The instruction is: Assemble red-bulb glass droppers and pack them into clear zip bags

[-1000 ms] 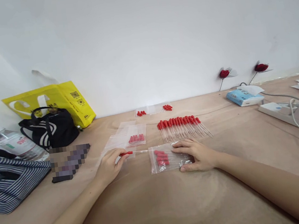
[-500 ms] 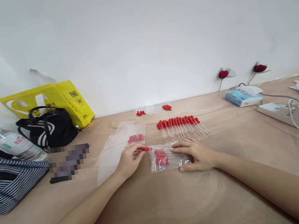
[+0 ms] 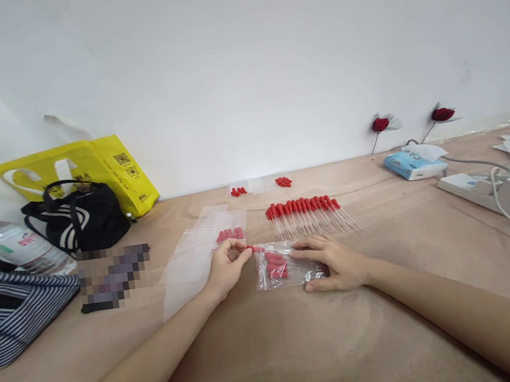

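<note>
My left hand (image 3: 228,268) pinches a dropper (image 3: 257,249) by its red rubber bulb, at the left, open-looking end of a clear zip bag (image 3: 296,273). The dropper's stem seems to lie inside the bag. Several red-bulbed droppers (image 3: 276,266) are in this bag, bulbs toward my left hand. My right hand (image 3: 337,261) holds the bag's right end against the table, fingers on top and thumb at the near edge. Just behind the bag, a row of loose droppers (image 3: 305,215) lies side by side, bulbs pointing away from me.
Flat clear bags (image 3: 183,257) and a filled bag (image 3: 230,234) lie at left. More bagged droppers (image 3: 284,181) lie by the wall. A striped pouch (image 3: 21,309), black bag (image 3: 84,216) and yellow bag (image 3: 132,169) stand left; tissues (image 3: 409,165) and a power strip (image 3: 485,192) lie right.
My left hand has moved slightly to the right and up, bringing the pinched dropper further into the bag. My right hand has stayed on the bag.
</note>
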{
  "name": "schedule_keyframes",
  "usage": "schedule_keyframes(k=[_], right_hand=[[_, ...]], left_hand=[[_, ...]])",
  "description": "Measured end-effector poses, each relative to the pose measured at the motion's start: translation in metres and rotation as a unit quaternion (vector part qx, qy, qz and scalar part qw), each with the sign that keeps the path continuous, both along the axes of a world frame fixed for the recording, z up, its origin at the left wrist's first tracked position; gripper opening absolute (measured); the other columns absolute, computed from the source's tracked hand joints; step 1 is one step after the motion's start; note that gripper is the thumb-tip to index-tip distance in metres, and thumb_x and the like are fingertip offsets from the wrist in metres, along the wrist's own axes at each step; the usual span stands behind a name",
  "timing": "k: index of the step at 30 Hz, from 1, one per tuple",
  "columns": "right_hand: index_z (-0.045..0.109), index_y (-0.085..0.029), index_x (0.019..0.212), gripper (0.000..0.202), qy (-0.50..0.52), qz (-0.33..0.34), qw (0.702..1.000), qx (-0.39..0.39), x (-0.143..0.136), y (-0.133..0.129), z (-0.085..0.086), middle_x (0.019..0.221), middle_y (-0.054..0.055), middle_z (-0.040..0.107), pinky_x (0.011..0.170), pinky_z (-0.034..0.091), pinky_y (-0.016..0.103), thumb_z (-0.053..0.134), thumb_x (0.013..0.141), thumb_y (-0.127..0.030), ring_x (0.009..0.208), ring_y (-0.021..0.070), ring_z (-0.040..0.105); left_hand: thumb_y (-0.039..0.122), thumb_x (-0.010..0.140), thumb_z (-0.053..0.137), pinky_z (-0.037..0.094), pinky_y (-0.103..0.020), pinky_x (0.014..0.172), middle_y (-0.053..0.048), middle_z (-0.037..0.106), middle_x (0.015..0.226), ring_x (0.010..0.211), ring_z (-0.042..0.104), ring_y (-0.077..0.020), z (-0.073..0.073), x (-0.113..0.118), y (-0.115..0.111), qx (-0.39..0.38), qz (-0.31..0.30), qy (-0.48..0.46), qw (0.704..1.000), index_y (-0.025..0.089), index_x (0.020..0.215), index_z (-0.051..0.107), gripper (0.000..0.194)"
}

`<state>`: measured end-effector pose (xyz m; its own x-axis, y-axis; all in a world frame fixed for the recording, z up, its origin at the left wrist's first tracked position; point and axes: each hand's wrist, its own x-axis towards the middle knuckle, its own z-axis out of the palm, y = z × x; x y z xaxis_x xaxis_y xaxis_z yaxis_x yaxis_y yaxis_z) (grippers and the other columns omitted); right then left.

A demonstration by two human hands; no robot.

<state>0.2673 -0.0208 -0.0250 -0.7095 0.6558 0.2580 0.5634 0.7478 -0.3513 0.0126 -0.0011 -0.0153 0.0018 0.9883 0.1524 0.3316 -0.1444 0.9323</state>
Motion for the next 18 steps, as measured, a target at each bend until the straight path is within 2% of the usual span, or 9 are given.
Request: schedule_keyframes(k=[5,11,14,18], right_hand=[[0.043,-0.023,0.125,0.067,-0.003,-0.001,1.000,-0.001,0.000,0.000,0.000,0.124,0.011,0.044,0.092,0.031,0.043,0.052,0.069,-0.059,0.110,0.0249,0.042],[0.043,-0.023,0.125,0.067,-0.004,-0.005,1.000,0.009,0.000,0.000,-0.001,0.125,0.011,0.043,0.093,0.029,0.043,0.052,0.069,-0.059,0.111,0.0257,0.041],[0.043,-0.023,0.125,0.066,-0.003,-0.005,1.000,0.010,0.000,0.000,-0.002,0.126,0.011,0.042,0.092,0.029,0.044,0.052,0.070,-0.059,0.111,0.0262,0.040],[0.042,-0.025,0.125,0.065,0.002,-0.002,1.000,0.014,0.000,0.000,-0.003,0.127,0.011,0.040,0.091,0.030,0.044,0.052,0.070,-0.059,0.112,0.0265,0.040]], left_hand=[[0.031,0.058,0.068,0.046,-0.025,0.064,0.002,0.059,0.065,0.063,0.058,-0.0113,-0.003,0.003,0.002,-0.038,0.032,-0.058,0.997,0.016,0.072,0.051,0.027],[0.029,0.057,0.068,0.048,-0.029,0.071,0.000,0.062,0.071,0.071,0.060,-0.0137,-0.009,0.010,0.000,-0.019,-0.026,-0.048,0.998,0.016,0.071,0.052,0.025],[0.025,0.057,0.068,0.047,-0.030,0.073,-0.001,0.061,0.076,0.074,0.059,-0.0151,-0.012,0.010,-0.002,0.010,-0.047,0.015,0.999,0.016,0.073,0.051,0.025],[0.023,0.060,0.065,0.045,-0.033,0.074,-0.002,0.061,0.080,0.078,0.056,-0.0174,-0.011,0.010,-0.007,0.065,-0.037,0.175,0.982,0.017,0.075,0.054,0.019]])
